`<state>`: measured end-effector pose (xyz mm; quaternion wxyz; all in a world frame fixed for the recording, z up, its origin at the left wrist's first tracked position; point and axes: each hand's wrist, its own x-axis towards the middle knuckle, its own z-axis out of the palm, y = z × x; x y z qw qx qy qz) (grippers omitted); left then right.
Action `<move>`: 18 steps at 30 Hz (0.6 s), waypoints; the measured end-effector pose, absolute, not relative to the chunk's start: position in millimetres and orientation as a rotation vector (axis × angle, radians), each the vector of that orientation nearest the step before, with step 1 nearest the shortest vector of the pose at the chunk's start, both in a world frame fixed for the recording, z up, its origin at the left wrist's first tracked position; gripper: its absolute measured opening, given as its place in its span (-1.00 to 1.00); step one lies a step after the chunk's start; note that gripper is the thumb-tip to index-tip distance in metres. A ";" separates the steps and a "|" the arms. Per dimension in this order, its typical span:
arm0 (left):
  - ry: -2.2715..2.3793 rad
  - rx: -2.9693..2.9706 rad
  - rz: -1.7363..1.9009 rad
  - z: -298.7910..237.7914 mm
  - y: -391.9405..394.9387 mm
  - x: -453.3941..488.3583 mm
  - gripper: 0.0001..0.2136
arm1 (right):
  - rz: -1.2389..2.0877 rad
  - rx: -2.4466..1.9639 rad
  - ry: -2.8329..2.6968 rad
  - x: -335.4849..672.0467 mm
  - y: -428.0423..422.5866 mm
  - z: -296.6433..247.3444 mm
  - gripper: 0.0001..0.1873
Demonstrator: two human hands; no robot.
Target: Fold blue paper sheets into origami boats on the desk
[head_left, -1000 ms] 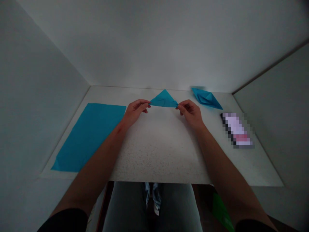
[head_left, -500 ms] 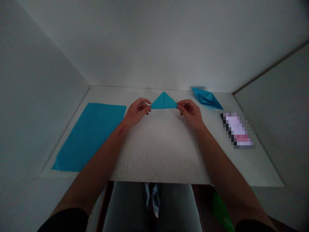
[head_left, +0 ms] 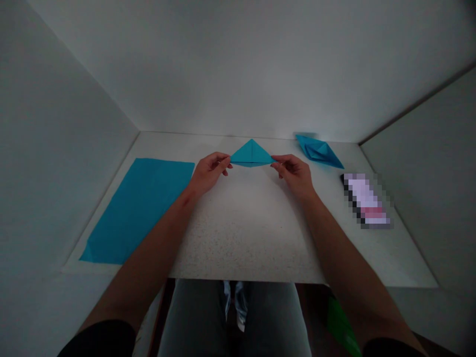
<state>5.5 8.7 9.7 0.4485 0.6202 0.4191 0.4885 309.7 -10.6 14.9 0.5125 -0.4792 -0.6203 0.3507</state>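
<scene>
A small folded blue paper (head_left: 252, 152) is held up between both hands near the back of the table. It shows a triangle with an upright centre crease, and a shallow flap spreads below its long lower edge. My left hand (head_left: 211, 171) pinches the left corner between thumb and fingers. At the opposite corner, my right hand (head_left: 293, 171) grips the paper in the same way. Off to the right lies a finished-looking blue paper boat (head_left: 320, 151), touched by neither hand.
Blue paper sheet (head_left: 141, 208) lies flat at the left of the white table (head_left: 245, 238), partly under my left forearm. A phone with a blurred-out screen (head_left: 366, 201) rests at the right. Walls (head_left: 245, 69) close in the back and both sides. Something green (head_left: 342, 327) is below the table.
The folded paper has tilted and its lower edge has parted, so a shallow flap now shows beneath the triangle. Both hands stay at its corners, with the left fingers closed more tightly.
</scene>
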 end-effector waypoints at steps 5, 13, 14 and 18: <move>1.090 1.569 1.149 13.2 6.4 3.0 -0.59 | 0.831 -1.159 -1.493 309.3 -10.7 16.0 -0.49; 1.118 1.575 1.173 13.7 6.9 3.0 -0.59 | 0.834 -1.147 -1.508 310.2 -10.7 15.5 -0.54; 1.110 1.562 1.182 13.3 7.2 3.5 -0.58 | 0.836 -1.146 -1.508 310.1 -10.8 15.4 -0.53; 1.096 1.537 1.210 12.1 8.0 4.7 -0.55 | 0.826 -1.144 -1.501 309.6 -11.3 17.0 -0.51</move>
